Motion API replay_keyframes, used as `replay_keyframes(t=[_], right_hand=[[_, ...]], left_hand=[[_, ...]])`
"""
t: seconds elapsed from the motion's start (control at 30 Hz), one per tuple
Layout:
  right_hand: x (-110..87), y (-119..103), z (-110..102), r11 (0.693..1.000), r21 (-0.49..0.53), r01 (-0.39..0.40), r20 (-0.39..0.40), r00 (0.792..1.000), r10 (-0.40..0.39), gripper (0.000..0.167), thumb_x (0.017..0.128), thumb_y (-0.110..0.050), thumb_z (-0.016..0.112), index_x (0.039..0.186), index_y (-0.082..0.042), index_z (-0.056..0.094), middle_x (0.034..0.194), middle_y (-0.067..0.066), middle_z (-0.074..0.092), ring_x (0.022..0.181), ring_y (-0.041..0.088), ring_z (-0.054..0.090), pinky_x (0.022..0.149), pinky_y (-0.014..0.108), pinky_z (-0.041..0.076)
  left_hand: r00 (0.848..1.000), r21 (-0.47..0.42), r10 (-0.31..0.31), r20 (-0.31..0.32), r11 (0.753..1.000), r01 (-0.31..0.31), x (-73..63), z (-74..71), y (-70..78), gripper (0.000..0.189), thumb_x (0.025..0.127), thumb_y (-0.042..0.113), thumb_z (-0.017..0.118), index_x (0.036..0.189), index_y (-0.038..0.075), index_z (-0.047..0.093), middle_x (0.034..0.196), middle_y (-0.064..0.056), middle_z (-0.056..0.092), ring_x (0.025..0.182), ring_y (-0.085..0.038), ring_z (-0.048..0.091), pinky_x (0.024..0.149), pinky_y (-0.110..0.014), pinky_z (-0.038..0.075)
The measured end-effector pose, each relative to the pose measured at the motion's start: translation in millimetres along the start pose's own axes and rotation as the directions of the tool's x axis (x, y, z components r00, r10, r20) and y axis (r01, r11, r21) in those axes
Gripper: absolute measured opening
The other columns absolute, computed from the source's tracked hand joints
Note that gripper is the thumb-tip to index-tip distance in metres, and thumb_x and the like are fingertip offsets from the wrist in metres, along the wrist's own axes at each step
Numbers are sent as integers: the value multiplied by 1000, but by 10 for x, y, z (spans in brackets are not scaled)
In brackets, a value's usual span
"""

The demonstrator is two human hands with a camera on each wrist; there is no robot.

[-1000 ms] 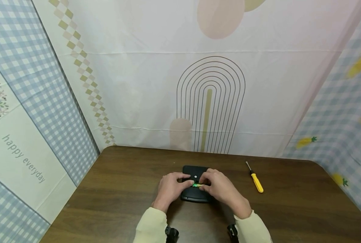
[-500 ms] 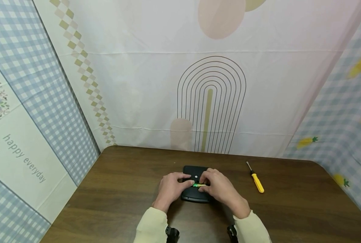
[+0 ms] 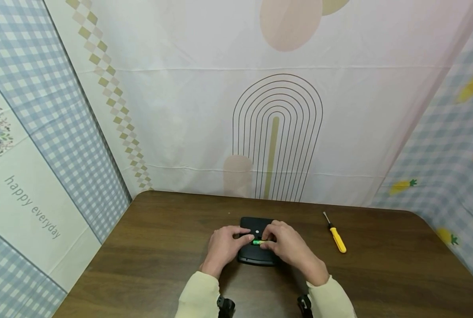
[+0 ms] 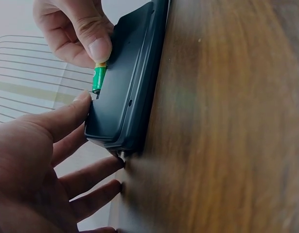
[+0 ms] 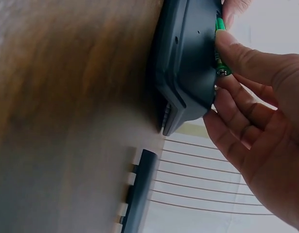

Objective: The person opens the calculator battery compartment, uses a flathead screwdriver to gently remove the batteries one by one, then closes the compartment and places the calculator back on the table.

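A black flat device (image 3: 256, 255) with rounded edges lies on the table, an open slot across its upper face. In that slot sits a small green battery (image 3: 257, 242); how deep it is seated cannot be told. My right hand (image 3: 288, 243) pinches the battery between thumb and fingers near its right end, whose metal tip shows in the right wrist view. At the device's left side, my left hand (image 3: 225, 245) rests with its thumb tip (image 4: 82, 97) by the battery's left end. Its other fingers (image 4: 98, 172) reach nearly straight past the device's edge.
A yellow-handled screwdriver (image 3: 337, 238) lies to the right on the brown wooden table (image 3: 149, 260). Close to the device's right end, a narrow dark piece with small tabs (image 5: 142, 187) shows in the right wrist view. A patterned cloth (image 3: 180, 110) hangs behind the table.
Both hands stay in place at the device. The battery shows slightly differently between the fingertips, with less of its yellow part visible than half a second ago.
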State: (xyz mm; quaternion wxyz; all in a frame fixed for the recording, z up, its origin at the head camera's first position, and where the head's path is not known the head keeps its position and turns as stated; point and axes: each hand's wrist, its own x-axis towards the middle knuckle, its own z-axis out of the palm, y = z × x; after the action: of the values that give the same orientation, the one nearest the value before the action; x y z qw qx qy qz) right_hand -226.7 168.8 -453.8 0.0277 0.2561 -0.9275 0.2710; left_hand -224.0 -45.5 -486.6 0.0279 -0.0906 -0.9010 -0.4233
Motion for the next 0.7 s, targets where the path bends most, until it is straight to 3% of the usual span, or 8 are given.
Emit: replay_keyframes(t=[0.13, 0.3, 0.7], right_hand=[[-1, 7, -48, 999, 36, 6, 3, 1000, -6, 13, 89, -10, 87, 88, -13, 74, 84, -8, 57, 77, 9, 56, 68, 27, 53], [-12, 14, -102, 997, 79, 5, -11, 1000, -4, 13, 90, -6, 85, 90, -12, 74, 87, -6, 59, 78, 9, 57, 69, 27, 54], [-39, 56, -159, 997, 65, -32, -61, 997, 36, 11, 93, -6, 82, 93, -13, 73, 92, -6, 64, 80, 9, 59, 70, 30, 55]], left_hand=[[1000, 1, 0, 1, 1000, 0, -2, 1, 0, 29, 100, 39, 75, 121, 20, 83, 131, -8, 73, 124, -36, 66, 105, -61, 49], [1000, 13, 18, -2, 1000, -18, 2, -6, -1, 31, 98, 39, 78, 121, 19, 83, 129, -9, 74, 124, -37, 66, 111, -65, 42], [1000, 19, -16, 8, 1000, 16, 6, -7, 11, 32, 94, 41, 82, 120, 22, 84, 130, -8, 74, 124, -38, 65, 109, -64, 44]])
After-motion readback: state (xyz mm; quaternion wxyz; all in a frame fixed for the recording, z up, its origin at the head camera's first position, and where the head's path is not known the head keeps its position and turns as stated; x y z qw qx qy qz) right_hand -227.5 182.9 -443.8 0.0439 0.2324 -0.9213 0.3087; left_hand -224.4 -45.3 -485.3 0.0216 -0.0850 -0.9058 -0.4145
